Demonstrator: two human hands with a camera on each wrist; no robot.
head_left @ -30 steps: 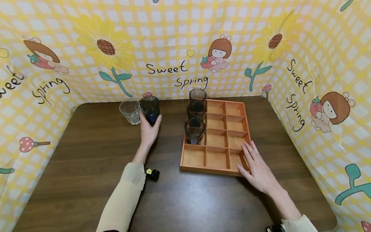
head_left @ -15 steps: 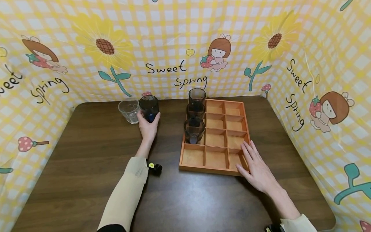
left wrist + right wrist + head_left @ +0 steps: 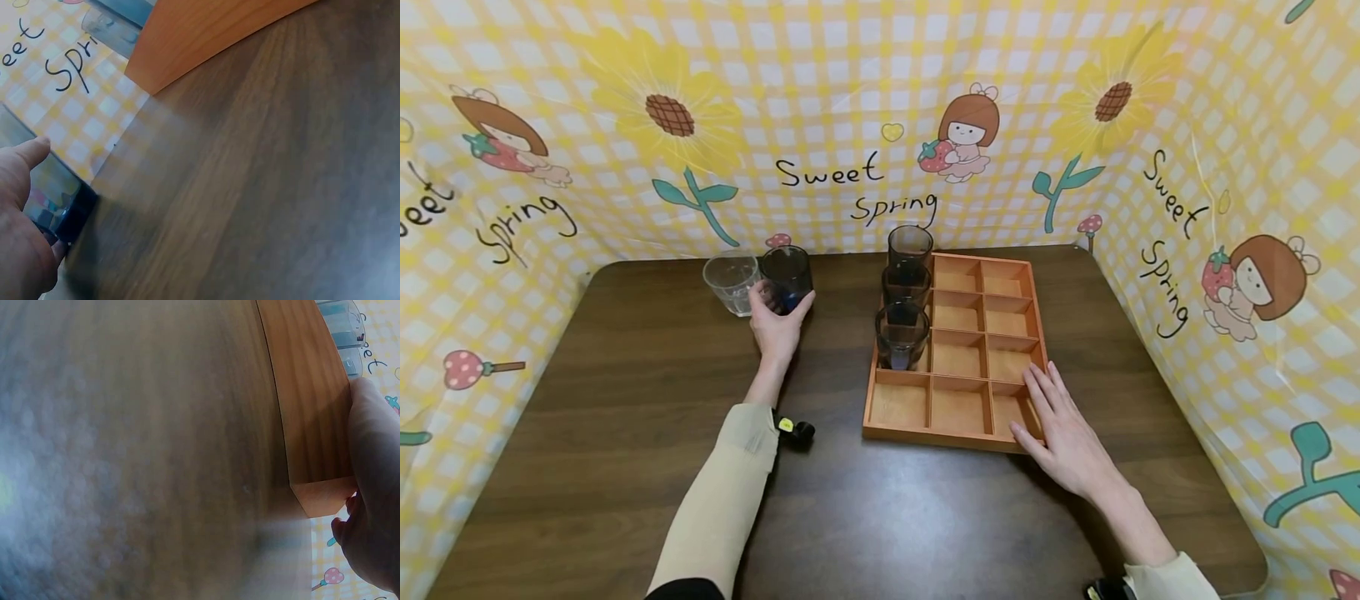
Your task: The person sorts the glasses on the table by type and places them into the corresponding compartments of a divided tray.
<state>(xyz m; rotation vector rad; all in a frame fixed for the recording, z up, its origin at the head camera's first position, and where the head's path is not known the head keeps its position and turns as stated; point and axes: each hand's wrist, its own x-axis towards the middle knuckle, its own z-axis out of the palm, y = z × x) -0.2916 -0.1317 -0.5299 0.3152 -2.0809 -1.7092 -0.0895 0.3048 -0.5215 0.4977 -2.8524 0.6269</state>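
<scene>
My left hand [image 3: 775, 329] is at a dark tinted glass [image 3: 787, 275], thumb on its right side and fingers on its left. In the left wrist view the thumb lies against the wall of this dark glass [image 3: 59, 194]. Close on its left stands a clear glass [image 3: 732, 282], and my fingers reach between the two. My right hand [image 3: 1071, 437] rests on the front right corner of a wooden compartment tray [image 3: 955, 439], fingers extended along the right rim. In the right wrist view this hand [image 3: 378, 487] covers the tray's corner [image 3: 325, 494].
Three dark glasses stand in the tray's left column, the nearest glass [image 3: 902, 337] in front of the others. The front left compartment [image 3: 898, 404] holds nothing. A patterned yellow checked cloth [image 3: 820, 108] walls the back and sides of the dark wooden table [image 3: 625, 433].
The fingers of my left hand have shifted slightly left and further between the clear glass and the dark glass. My right hand and the tray stay in place.
</scene>
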